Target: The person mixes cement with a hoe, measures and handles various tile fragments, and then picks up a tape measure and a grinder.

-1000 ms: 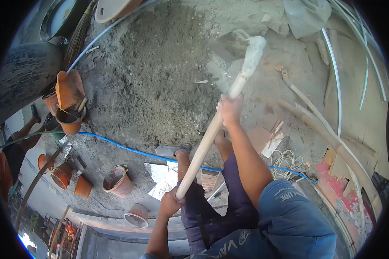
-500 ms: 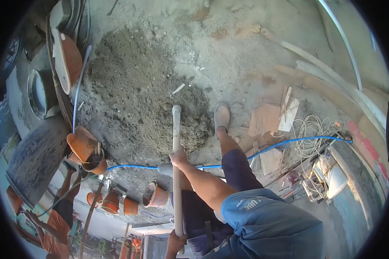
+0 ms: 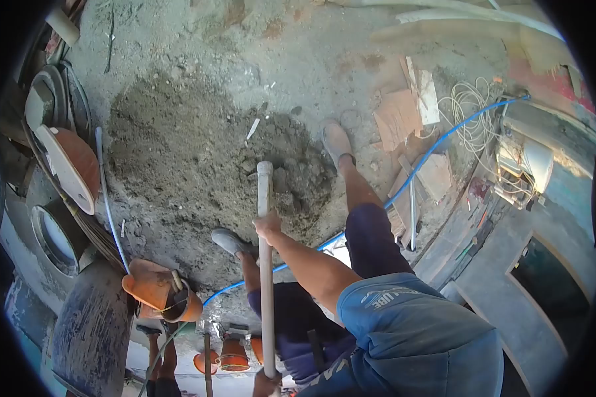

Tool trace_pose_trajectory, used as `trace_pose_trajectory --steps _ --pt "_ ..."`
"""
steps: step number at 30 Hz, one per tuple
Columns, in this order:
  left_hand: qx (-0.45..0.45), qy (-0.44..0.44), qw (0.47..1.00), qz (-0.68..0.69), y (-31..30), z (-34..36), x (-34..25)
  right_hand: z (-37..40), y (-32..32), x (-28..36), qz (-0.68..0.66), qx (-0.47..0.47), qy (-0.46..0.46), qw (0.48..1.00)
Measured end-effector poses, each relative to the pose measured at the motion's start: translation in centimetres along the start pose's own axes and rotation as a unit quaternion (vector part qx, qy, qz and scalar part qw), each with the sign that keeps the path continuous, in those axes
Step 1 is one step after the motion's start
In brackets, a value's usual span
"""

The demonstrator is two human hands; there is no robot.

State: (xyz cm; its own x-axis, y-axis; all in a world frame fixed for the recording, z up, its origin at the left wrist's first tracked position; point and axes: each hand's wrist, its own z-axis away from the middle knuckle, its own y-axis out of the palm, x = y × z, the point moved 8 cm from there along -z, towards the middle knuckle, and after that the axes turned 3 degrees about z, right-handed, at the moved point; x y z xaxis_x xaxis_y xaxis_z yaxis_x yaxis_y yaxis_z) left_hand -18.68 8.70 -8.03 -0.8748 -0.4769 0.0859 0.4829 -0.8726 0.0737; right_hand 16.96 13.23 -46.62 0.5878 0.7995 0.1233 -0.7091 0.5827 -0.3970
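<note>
My right hand (image 3: 267, 226) is closed round the upper part of a long pale handle, and my left hand (image 3: 267, 384) grips its lower end at the bottom edge of the view. The handle belongs to what looks like a hoe (image 3: 266, 291); its thick head end rests at a heap of wet grey mortar (image 3: 179, 152), and the blade is hidden or coated. Beside that end lie darker, freshly turned lumps. My two shoes stand at the heap's near edge, one on each side of the handle.
A blue hose (image 3: 434, 149) crosses behind my feet. At left are orange buckets (image 3: 191, 308), a large drum (image 3: 89, 331) and a pale pipe (image 3: 109, 192). Broken boards (image 3: 397, 119) and coiled cable (image 3: 473, 106) lie right. Another person's legs (image 3: 162, 357) show lower left.
The view has turned and shifted, bringing my left shoe into sight. Both hands keep hold of the hoe, and dark lumps of mortar now show beside its head.
</note>
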Motion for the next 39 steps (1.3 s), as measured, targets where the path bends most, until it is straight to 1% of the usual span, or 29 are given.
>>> trace_pose_trajectory --steps 1,2,3,4,5,7,8,9,10,12,13,15,16,17,18,19,21,22,24,26,29,31,33,34,35,36,37,38,39 --pt "0.001 0.006 0.998 -0.059 -4.3 -1.3 1.7 1.7 0.1 -0.3 0.071 -0.111 -0.077 0.988" --pt "-0.016 0.069 0.99 -0.122 -8.7 -4.0 5.7 2.6 1.2 -2.0 -0.089 -0.056 -0.012 0.994" --pt "-0.079 0.087 0.96 -0.254 -12.4 -4.0 2.5 3.6 1.5 -3.8 -0.245 0.002 0.051 0.968" --pt "-0.08 0.178 0.954 -0.226 -15.5 -6.5 2.9 9.2 -2.4 0.2 -0.355 -0.005 0.006 0.935" --pt "-0.11 0.218 0.92 -0.306 -16.7 -6.6 -0.7 12.0 -4.9 1.8 -0.408 -0.008 0.003 0.913" --pt "-0.04 0.173 0.935 -0.308 -14.3 -7.5 -8.6 16.4 -13.3 7.8 -0.447 -0.043 -0.108 0.887" --pt "-0.052 0.193 0.913 -0.354 -12.8 -9.5 -9.3 18.2 -18.3 11.1 -0.438 -0.127 -0.127 0.881" --pt "-0.019 0.264 0.91 -0.318 -9.6 -10.3 -12.4 17.6 -22.5 13.3 -0.421 -0.117 -0.168 0.884" --pt "0.03 0.271 0.91 -0.313 -6.3 -11.0 -14.5 17.1 -26.9 15.6 -0.388 -0.139 -0.242 0.878" --pt "0.031 0.37 0.892 -0.258 -0.6 -9.5 -20.4 12.9 -33.8 18.6 -0.359 -0.141 -0.271 0.882" --pt "0.039 0.352 0.892 -0.279 1.2 -9.2 -21.8 9.4 -35.0 18.5 -0.358 -0.14 -0.269 0.883" --pt "-0.021 0.327 0.901 -0.284 0.8 -9.1 -21.4 1.7 -34.2 14.5 -0.37 -0.084 -0.202 0.903" --pt "-0.018 0.238 0.926 -0.293 -0.7 -9.9 -17.2 2.4 -29.0 11.1 -0.319 -0.121 -0.148 0.928" --pt "-0.018 0.151 0.943 -0.294 -2.7 -10.0 -11.3 -0.2 -22.1 5.6 -0.319 -0.066 -0.171 0.93" --pt "-0.051 0.137 0.948 -0.284 -4.2 -9.2 -6.9 1.1 -15.5 1.3 -0.354 -0.115 -0.051 0.927" --pt "-0.08 0.114 0.951 -0.277 -5.6 -7.4 -2.4 1.8 -10.9 -2.1 -0.389 -0.061 -0.025 0.919" --pt "-0.063 0.032 0.962 -0.264 -5.5 -5.9 3.3 5.1 -7.8 -4.1 -0.331 -0.023 0.018 0.943" --pt "-0.074 0.094 0.957 -0.266 -4.8 -4.2 4.0 5.7 -7.8 -4.2 -0.314 0.034 0.035 0.948" --pt "-0.09 0.228 0.939 -0.241 -2.9 -4.1 1.1 10.0 -13.4 0.9 -0.321 -0.035 -0.035 0.946" --pt "-0.113 0.168 0.933 -0.299 -1.1 -5.9 -2.7 11.1 -20.2 6.5 -0.332 -0.042 -0.087 0.938" --pt "-0.117 0.291 0.914 -0.258 1.8 -10.6 -16.0 6.9 -29.4 16.0 -0.328 -0.078 -0.247 0.909" --pt "-0.117 0.33 0.915 -0.201 2.4 -12.1 -20.0 3.6 -31.5 20.9 -0.336 -0.093 -0.268 0.898" --pt "-0.101 0.245 0.944 -0.198 2.2 -12.1 -19.5 -0.9 -26.7 18.3 -0.227 -0.068 -0.208 0.949" --pt "-0.098 0.205 0.951 -0.208 2.3 -9.7 -15.9 -3.4 -20.7 12.9 -0.285 -0.027 -0.189 0.939" --pt "-0.114 0.134 0.963 -0.205 2.1 -7.3 -9.6 -1.0 -15.2 7.6 -0.272 -0.025 -0.092 0.958" --pt "-0.118 0.147 0.963 -0.193 1.4 -6.0 -3.7 0.2 -10.9 2.1 -0.293 -0.012 -0.052 0.955" --pt "-0.086 0.025 0.982 -0.165 0.7 -4.2 0.2 3.1 -8.9 -0.7 -0.279 -0.016 -0.016 0.96" --pt "-0.094 0.014 0.977 -0.189 0.2 -3.3 2.3 1.7 -5.2 -5.5 -0.4 0.13 0.068 0.905" --pt "-0.101 0.005 0.971 -0.215 -0.4 -2.4 4.2 5.5 -7.2 -3.7 -0.287 0.044 0.024 0.956"
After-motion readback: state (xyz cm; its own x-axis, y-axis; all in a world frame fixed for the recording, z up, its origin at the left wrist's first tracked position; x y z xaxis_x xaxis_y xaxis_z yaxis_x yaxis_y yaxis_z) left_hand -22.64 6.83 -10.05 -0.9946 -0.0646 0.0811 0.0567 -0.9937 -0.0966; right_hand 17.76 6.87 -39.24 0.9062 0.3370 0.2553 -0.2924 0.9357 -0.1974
